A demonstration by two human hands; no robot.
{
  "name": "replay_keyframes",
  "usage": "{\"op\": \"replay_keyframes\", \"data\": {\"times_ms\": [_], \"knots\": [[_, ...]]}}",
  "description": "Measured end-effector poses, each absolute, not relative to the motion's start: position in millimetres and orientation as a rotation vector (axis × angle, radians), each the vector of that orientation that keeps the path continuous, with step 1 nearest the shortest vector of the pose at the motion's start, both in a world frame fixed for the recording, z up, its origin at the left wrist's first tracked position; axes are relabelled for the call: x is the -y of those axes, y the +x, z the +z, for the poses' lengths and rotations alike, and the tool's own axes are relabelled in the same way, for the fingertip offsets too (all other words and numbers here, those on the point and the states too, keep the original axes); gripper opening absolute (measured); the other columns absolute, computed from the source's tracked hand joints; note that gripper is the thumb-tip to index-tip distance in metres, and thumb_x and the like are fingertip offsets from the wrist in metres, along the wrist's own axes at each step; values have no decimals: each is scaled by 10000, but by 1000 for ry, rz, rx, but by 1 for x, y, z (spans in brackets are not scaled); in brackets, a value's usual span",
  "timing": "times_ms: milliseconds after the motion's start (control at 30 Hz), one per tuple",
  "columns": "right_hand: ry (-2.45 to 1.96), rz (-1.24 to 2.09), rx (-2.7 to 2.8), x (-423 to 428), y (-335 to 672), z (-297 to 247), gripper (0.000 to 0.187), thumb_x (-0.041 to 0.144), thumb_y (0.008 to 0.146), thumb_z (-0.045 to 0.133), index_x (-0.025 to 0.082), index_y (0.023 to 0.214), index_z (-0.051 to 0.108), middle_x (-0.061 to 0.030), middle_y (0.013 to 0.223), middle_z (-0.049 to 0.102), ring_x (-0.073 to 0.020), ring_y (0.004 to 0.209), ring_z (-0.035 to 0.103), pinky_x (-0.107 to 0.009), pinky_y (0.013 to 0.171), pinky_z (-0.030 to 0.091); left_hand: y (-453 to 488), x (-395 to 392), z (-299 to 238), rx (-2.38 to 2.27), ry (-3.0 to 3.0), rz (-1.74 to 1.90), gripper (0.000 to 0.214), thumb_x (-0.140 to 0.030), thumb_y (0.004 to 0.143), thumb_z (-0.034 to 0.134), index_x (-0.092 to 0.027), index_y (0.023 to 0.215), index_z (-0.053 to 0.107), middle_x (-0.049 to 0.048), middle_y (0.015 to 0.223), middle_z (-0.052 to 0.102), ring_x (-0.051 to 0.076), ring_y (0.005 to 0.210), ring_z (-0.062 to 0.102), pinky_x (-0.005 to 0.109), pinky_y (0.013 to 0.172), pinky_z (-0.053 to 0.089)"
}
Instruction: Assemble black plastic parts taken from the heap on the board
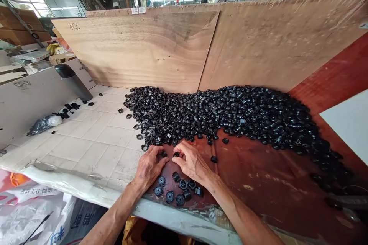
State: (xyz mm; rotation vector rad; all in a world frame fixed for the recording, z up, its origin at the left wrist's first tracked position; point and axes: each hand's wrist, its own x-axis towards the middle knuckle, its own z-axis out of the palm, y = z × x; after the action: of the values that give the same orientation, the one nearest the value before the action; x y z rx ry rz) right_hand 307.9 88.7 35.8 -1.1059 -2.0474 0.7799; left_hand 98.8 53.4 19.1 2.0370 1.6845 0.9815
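Note:
My left hand (148, 165) is at the front of the pile, with thumb and fingertips closed around a small black plastic part (163, 154). Just to its right, my right hand (191, 160) pinches another small black part (176, 154) between thumb and fingers. The two parts are apart from each other. Below my hands lies a loose group of round black plastic caps (183, 184), some showing ringed, spoked faces. Behind my hands spreads a large heap of black ring-like parts (195, 113), reaching far to the right.
Plywood boards (143, 46) stand upright behind the heap. A dark flask (74, 82) leans at the left, near a plastic bag (43, 124) and scattered black pieces. White panels (83, 153) and a red-brown board (258, 176) form the worktop. Plastic sacks (34, 214) lie below its front edge.

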Motion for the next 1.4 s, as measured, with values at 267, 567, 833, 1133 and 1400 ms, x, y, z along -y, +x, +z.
{"op": "replay_keyframes", "data": {"times_ms": [267,567,833,1133,1400], "knots": [[-813,752,2296,-75,302,44,385,76,949,576,226,1293,667,-60,1060,630,-186,874,658,-319,843,574,96,-53,25,-2084,1804,1165,443,-151,843,617,-235,1278,625,37,1012,633,186,735,675,348,714,586],[-1260,481,2212,-90,312,22,408,104,909,635,199,1305,667,-101,1048,645,-262,949,671,-386,864,575,98,-54,21,-1708,2109,996,335,-214,902,691,-266,1232,675,39,1097,675,217,898,706,357,822,605],[-1262,523,1985,-91,317,25,440,116,878,639,181,1311,590,-96,1054,652,-243,901,660,-380,823,576,97,-56,26,-1817,1959,1146,102,-250,966,640,-229,950,738,25,917,637,171,741,646,319,747,579],[-1065,579,2308,-80,310,32,448,25,857,628,214,1261,665,-79,1136,608,-217,942,666,-352,871,576,98,-54,26,-1657,2148,1007,256,-268,980,649,-278,1229,711,15,935,634,192,854,689,325,792,600],[-1022,614,2231,-82,307,25,252,-9,862,634,176,1030,663,-77,1056,587,-196,834,628,-320,766,569,98,-53,24,-1577,2205,1010,250,-190,950,668,-258,1190,677,42,1125,651,192,921,717,335,839,615]]}}
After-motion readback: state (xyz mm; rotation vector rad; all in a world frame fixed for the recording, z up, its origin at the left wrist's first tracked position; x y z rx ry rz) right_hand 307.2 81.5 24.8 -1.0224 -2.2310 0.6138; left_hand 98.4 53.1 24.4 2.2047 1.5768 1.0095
